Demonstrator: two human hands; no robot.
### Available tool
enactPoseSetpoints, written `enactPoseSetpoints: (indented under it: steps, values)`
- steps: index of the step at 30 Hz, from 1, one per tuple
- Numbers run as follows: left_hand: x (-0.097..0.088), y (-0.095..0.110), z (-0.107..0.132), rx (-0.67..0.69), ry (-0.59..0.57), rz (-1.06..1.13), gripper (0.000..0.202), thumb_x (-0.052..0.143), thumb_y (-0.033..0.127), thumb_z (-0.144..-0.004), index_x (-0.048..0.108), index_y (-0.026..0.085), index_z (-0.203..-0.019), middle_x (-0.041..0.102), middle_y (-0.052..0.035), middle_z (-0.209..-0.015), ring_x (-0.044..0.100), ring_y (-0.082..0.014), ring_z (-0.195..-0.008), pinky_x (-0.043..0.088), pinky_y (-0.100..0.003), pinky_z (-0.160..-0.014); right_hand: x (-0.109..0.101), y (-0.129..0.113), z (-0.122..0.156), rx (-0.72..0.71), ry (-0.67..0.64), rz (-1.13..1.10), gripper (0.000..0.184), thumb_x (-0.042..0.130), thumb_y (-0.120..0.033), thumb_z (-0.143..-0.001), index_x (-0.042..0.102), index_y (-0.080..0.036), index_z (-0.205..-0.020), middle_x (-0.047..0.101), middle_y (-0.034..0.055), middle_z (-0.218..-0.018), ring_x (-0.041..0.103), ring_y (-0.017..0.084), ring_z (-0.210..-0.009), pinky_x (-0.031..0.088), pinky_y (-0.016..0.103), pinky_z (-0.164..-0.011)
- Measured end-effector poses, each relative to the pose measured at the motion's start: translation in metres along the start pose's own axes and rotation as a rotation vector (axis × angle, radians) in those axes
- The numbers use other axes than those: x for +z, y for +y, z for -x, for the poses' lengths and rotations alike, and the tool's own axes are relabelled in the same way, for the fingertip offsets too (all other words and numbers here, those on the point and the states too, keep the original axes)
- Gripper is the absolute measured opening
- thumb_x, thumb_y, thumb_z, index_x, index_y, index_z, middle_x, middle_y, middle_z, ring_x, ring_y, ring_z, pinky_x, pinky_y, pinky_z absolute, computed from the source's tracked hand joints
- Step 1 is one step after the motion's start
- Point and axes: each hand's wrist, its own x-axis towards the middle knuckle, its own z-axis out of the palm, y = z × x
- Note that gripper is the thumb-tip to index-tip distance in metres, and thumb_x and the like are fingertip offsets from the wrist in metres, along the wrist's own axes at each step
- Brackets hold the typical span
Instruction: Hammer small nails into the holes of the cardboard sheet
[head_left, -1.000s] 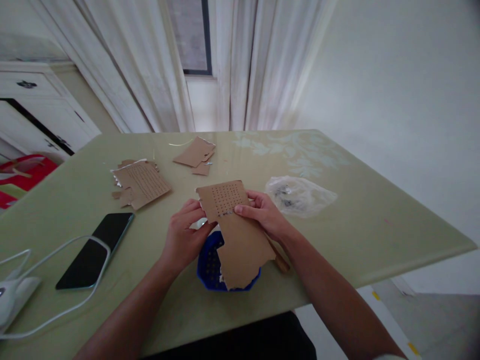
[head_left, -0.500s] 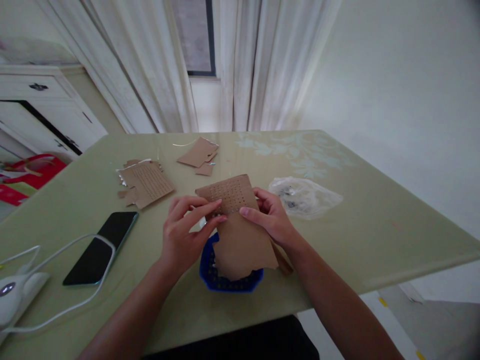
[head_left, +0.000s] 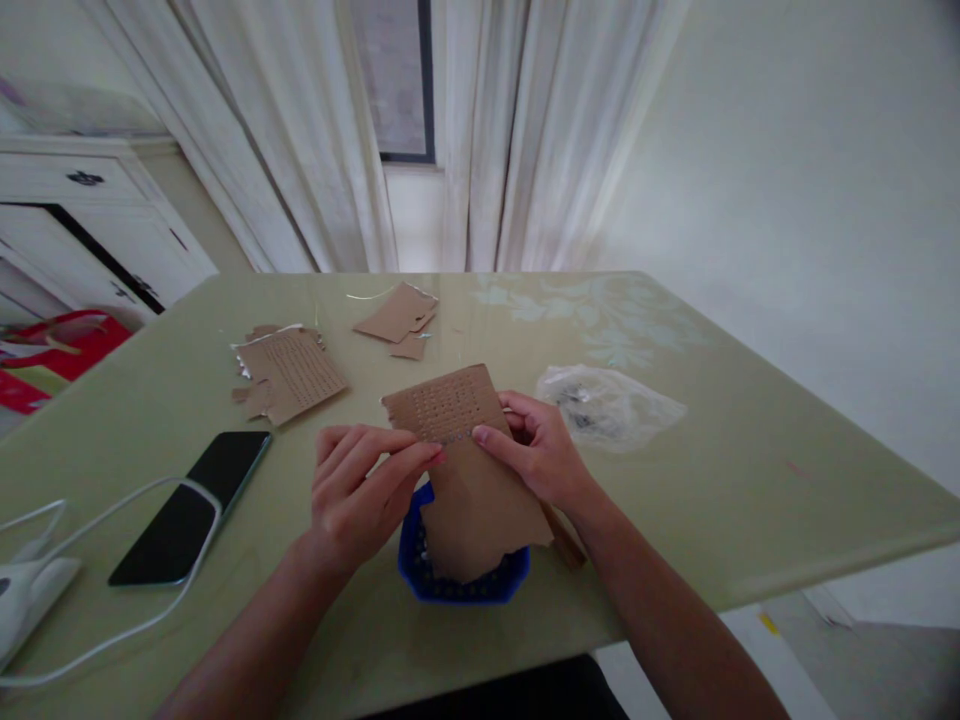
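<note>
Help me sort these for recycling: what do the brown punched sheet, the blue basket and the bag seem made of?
Brown punched sheet: matt cardboard, judging by its dull brown face and ragged torn edges. Blue basket: probably moulded plastic, smooth-looking, given the even colour and angular rim. Bag: likely thin plastic film, faintly glossy, judging by its crinkles and the dark contents showing through.

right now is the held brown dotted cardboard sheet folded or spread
Spread: the brown cardboard sheet, in the right hand, shows dotted top and plain bottom together.
</note>
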Motion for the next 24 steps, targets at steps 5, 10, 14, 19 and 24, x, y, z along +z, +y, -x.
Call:
enactPoseSetpoints:
  steps: [5, 10, 14, 19, 24]
  values:
    - [-0.011, 0.007, -0.003, -0.016, 0.046, 0.104, 0.013, 0.081, 0.014, -0.096, 0.076, 0.025, -0.099, 0.073, 0.0007, -0.085, 0.067, -0.0153, -0.07, 0.049, -0.035, -0.068, 0.001, 0.001, 0.001, -0.032, -0.014, 0.033, 0.029, 0.087, -0.04, -0.09, 0.078, -0.023, -0.112, 0.083, 0.0044, -0.092, 0.081, 0.023, -0.082, 0.062, 0.03, -0.067]
    - [-0.023, 0.015, -0.008, -0.075, 0.121, 0.146, 0.011, 0.081, 0.016, -0.094, 0.077, 0.026, -0.094, 0.072, 0.0011, -0.084, 0.064, -0.0156, -0.07, 0.052, -0.032, -0.066, -0.001, 0.001, -0.001, -0.026, 0.127, -0.066, 0.034, 0.091, -0.042, -0.084, 0.079, -0.021, -0.109, 0.085, 0.0057, -0.095, 0.079, 0.022, -0.076, 0.062, 0.03, -0.065]
    - [-0.021, -0.024, -0.008, -0.528, -0.06, 0.163, 0.011, 0.078, 0.039, -0.097, 0.08, 0.028, -0.093, 0.079, 0.0008, -0.089, 0.067, -0.0176, -0.07, 0.051, -0.03, -0.061, -0.006, 0.002, -0.01, -0.034, 0.282, -0.24, 0.038, 0.094, -0.042, -0.078, 0.078, -0.022, -0.107, 0.085, 0.0054, -0.091, 0.077, 0.021, -0.069, 0.062, 0.032, -0.065]
    - [-0.012, -0.094, 0.012, -0.958, -0.77, 0.225, 0.041, 0.072, 0.065, -0.078, 0.083, 0.026, -0.083, 0.085, -0.0046, -0.086, 0.076, -0.0315, -0.083, 0.058, -0.04, -0.077, -0.016, 0.012, -0.025, 0.066, 0.311, -0.293, 0.044, 0.097, -0.045, -0.068, 0.077, -0.02, -0.098, 0.085, 0.0075, -0.09, 0.078, 0.024, -0.073, 0.062, 0.034, -0.066]
    - [-0.004, -0.111, 0.023, -1.046, -0.789, 0.018, 0.033, 0.065, 0.054, -0.075, 0.081, 0.026, -0.082, 0.085, -0.006, -0.088, 0.077, -0.0336, -0.089, 0.056, -0.04, -0.081, -0.021, 0.016, -0.027, 0.085, 0.282, -0.261, 0.046, 0.098, -0.047, -0.07, 0.076, -0.02, -0.099, 0.085, 0.0085, -0.095, 0.08, 0.025, -0.079, 0.063, 0.035, -0.071]
